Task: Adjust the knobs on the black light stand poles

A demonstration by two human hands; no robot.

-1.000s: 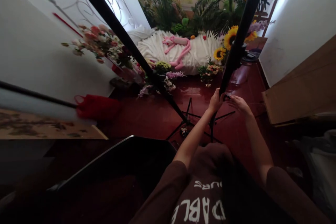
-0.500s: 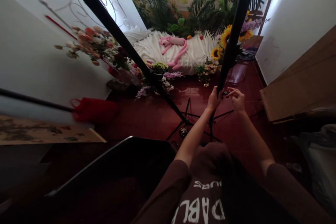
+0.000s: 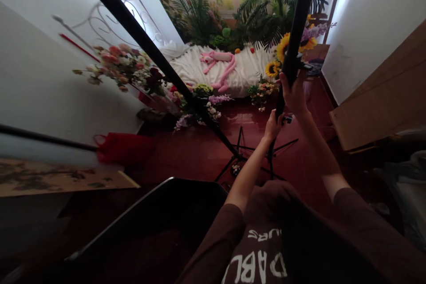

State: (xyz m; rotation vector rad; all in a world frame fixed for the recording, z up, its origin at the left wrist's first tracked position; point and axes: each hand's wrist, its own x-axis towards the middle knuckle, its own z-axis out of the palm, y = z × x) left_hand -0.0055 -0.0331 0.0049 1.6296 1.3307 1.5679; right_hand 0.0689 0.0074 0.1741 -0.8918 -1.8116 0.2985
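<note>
A black light stand [image 3: 301, 22] with spread legs rises in front of me, right of the middle. My left hand [image 3: 273, 126] is wrapped round its lower pole, beside a small black clamp knob [image 3: 287, 119]. Higher up, my right hand [image 3: 294, 93] grips the same pole just below a thicker black collar, with the thumb on the near left side. Part of the right fingers is hidden behind the pole. A second black stand pole [image 3: 156, 55] slants down from the upper left, its legs close to the first stand's; neither hand touches it.
Beyond the stands lies a white-draped bed [image 3: 186, 64] with a pink plush toy [image 3: 229, 69]. Flowers [image 3: 123, 64] and sunflowers [image 3: 273, 69] flank it. A red bag [image 3: 124, 147] is at left, a large black panel [image 3: 166, 213] nearer me, and a brown board [image 3: 379, 102] at right.
My right hand has moved up from beside the clamp knob and taken hold of the pole higher up. My left hand keeps its grip on the lower pole.
</note>
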